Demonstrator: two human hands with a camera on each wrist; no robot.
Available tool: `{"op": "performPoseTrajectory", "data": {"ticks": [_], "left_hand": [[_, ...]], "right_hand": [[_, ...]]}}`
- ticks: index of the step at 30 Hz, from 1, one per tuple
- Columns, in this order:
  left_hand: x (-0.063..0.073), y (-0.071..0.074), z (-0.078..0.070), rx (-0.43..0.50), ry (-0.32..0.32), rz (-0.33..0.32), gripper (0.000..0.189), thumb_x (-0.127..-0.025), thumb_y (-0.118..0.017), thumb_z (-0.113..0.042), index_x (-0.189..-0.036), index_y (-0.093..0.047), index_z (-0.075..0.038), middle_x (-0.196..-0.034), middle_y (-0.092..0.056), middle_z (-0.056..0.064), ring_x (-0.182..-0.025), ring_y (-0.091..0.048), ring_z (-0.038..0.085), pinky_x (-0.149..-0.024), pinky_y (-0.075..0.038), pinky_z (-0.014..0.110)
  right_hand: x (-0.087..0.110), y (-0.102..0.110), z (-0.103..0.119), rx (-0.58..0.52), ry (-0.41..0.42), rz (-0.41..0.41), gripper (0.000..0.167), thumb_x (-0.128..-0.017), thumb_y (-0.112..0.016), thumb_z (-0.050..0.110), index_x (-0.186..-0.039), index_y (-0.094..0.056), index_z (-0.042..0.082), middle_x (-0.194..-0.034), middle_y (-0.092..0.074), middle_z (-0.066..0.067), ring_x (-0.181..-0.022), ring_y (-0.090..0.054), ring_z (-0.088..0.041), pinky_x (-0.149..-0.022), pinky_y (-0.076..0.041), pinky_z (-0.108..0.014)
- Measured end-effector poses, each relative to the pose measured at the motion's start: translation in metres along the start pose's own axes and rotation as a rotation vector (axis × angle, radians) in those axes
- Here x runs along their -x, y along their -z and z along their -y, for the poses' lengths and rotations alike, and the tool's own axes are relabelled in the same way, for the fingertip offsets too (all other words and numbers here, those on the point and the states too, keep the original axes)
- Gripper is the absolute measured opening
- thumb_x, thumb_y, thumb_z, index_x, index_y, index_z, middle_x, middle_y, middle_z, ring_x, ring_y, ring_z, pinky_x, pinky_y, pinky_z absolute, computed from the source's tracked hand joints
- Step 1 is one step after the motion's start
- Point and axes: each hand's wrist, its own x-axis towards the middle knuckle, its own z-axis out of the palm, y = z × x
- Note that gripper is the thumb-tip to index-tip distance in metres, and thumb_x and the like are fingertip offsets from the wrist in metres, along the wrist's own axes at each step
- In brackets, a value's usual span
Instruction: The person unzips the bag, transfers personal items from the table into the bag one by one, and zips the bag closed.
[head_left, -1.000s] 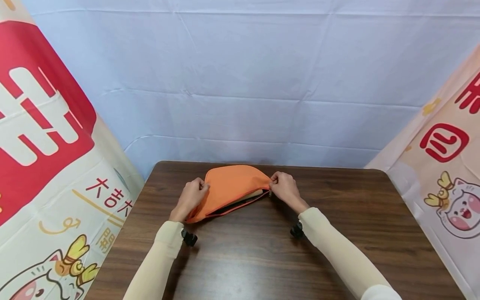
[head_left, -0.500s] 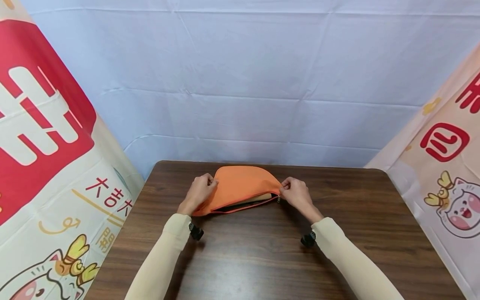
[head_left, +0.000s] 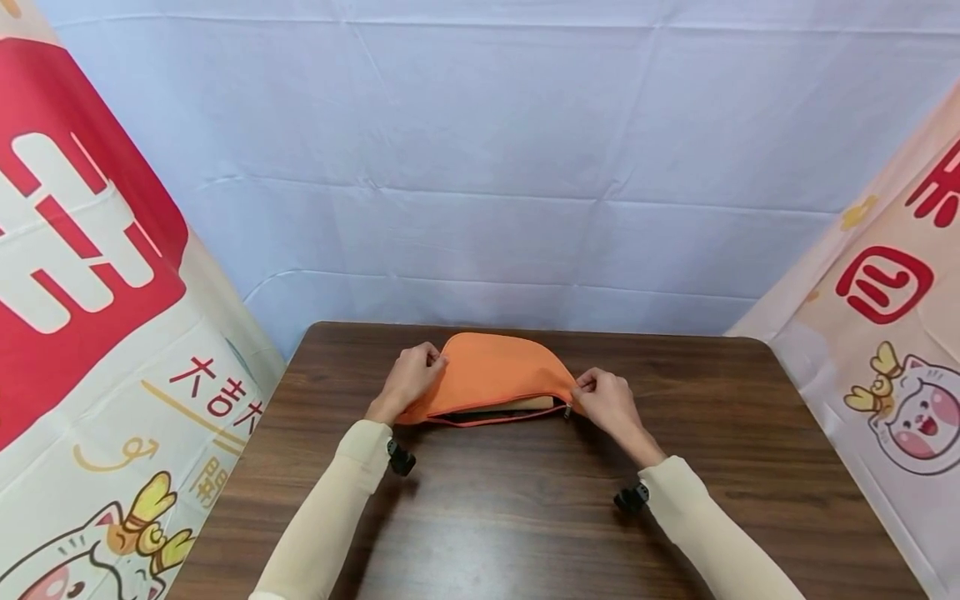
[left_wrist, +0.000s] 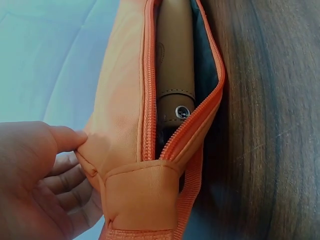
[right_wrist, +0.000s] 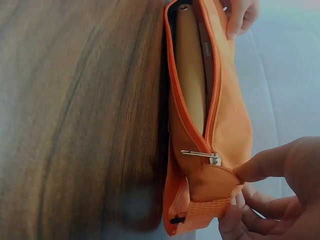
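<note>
An orange waist bag lies near the back edge of the table, its zipped opening facing front and gaping. At the bag's left end my left hand pinches the fabric between thumb and fingers. My right hand pinches the right end, beside the metal zipper pull and the orange strap. Inside lies a tan, stitched leather-like case with a metal snap or eyelet. A reddish-brown item shows next to it in the right wrist view. The rest of the contents is hidden.
The dark wood-grain table extends in front of the bag and to both sides. A pale cloth backdrop hangs behind, with printed cloths at left and right. Small black cameras are worn on both wrists.
Both hands and the bag have shifted to the right across the table. The bag has turned slightly, so its opening lies more level with the table's front edge; both hands keep their pinch.
</note>
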Motion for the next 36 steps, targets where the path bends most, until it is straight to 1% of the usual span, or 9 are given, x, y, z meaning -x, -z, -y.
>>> {"op": "performPoseTrajectory", "data": {"ticks": [4, 9, 13, 18, 23, 27, 30, 34, 36], "left_hand": [[-0.001, -0.001, -0.002, 0.005, -0.011, 0.002, 0.021, -0.109, -0.064, -0.027, -0.107, -0.069, -0.007, -0.092, -0.071, 0.008, -0.067, -0.054, 0.016, -0.065, -0.044, 0.03], [0.001, -0.001, -0.002, 0.005, -0.02, 0.014, 0.022, -0.109, -0.062, -0.027, -0.109, -0.068, -0.006, -0.092, -0.07, 0.008, -0.069, -0.054, 0.017, -0.066, -0.043, 0.031], [0.005, 0.001, -0.002, 0.0, -0.013, 0.035, 0.021, -0.109, -0.062, -0.026, -0.113, -0.067, -0.006, -0.094, -0.069, 0.008, -0.072, -0.056, 0.018, -0.07, -0.047, 0.032], [0.008, 0.003, -0.005, -0.026, -0.02, 0.013, 0.019, -0.108, -0.064, -0.024, -0.116, -0.065, -0.007, -0.1, -0.066, 0.009, -0.081, -0.058, 0.02, -0.076, -0.051, 0.037], [0.015, 0.005, -0.014, -0.094, -0.085, -0.03, 0.015, -0.105, -0.065, -0.016, -0.115, -0.065, -0.004, -0.107, -0.062, 0.012, -0.09, -0.057, 0.024, -0.082, -0.054, 0.04], [0.02, 0.003, -0.026, -0.129, -0.159, -0.052, 0.01, -0.103, -0.066, -0.01, -0.11, -0.067, -0.003, -0.106, -0.062, 0.013, -0.094, -0.056, 0.027, -0.082, -0.053, 0.041], [0.025, -0.002, -0.037, -0.121, -0.214, -0.036, 0.007, -0.103, -0.066, -0.01, -0.107, -0.068, -0.005, -0.104, -0.064, 0.011, -0.093, -0.058, 0.024, -0.081, -0.055, 0.038], [0.032, -0.013, -0.052, -0.12, -0.277, 0.003, 0.006, -0.105, -0.063, -0.012, -0.105, -0.069, -0.01, -0.1, -0.066, 0.004, -0.083, -0.059, 0.015, -0.074, -0.054, 0.032], [0.036, -0.02, -0.059, -0.12, -0.302, 0.018, 0.007, -0.106, -0.062, -0.013, -0.102, -0.068, -0.013, -0.097, -0.066, 0.001, -0.078, -0.057, 0.011, -0.069, -0.052, 0.028]], "right_hand": [[0.008, 0.002, -0.001, -0.011, -0.015, 0.008, 0.016, -0.099, -0.066, 0.017, -0.102, -0.073, 0.003, -0.095, -0.076, -0.013, -0.075, -0.066, -0.021, -0.07, -0.055, -0.038], [0.017, 0.003, -0.001, -0.03, -0.034, 0.025, 0.014, -0.099, -0.066, 0.016, -0.101, -0.073, 0.004, -0.092, -0.075, -0.011, -0.068, -0.062, -0.018, -0.063, -0.05, -0.031], [0.021, 0.003, -0.002, -0.033, -0.031, 0.034, 0.013, -0.099, -0.066, 0.016, -0.1, -0.074, 0.005, -0.089, -0.074, -0.01, -0.067, -0.06, -0.016, -0.062, -0.048, -0.03], [0.023, 0.008, -0.002, -0.039, -0.011, 0.027, 0.013, -0.1, -0.067, 0.016, -0.101, -0.075, 0.006, -0.09, -0.075, -0.009, -0.067, -0.062, -0.016, -0.064, -0.05, -0.031], [0.025, 0.013, -0.001, -0.036, 0.009, 0.028, 0.013, -0.101, -0.066, 0.014, -0.103, -0.076, 0.006, -0.091, -0.076, -0.01, -0.07, -0.064, -0.016, -0.065, -0.051, -0.031], [0.027, 0.014, 0.0, -0.025, 0.032, 0.016, 0.013, -0.101, -0.067, 0.013, -0.105, -0.076, 0.004, -0.094, -0.076, -0.011, -0.076, -0.067, -0.018, -0.067, -0.052, -0.033], [0.028, 0.014, 0.001, -0.006, 0.063, 0.022, 0.014, -0.1, -0.067, 0.011, -0.107, -0.076, 0.002, -0.096, -0.076, -0.012, -0.08, -0.068, -0.02, -0.07, -0.054, -0.035], [0.028, 0.011, 0.001, 0.02, 0.1, 0.064, 0.018, -0.098, -0.07, 0.01, -0.112, -0.073, -0.001, -0.1, -0.076, -0.013, -0.086, -0.071, -0.022, -0.078, -0.059, -0.041], [0.028, 0.009, 0.002, 0.04, 0.116, 0.083, 0.022, -0.097, -0.073, 0.01, -0.115, -0.072, -0.003, -0.102, -0.076, -0.014, -0.09, -0.072, -0.025, -0.082, -0.06, -0.045]]}}
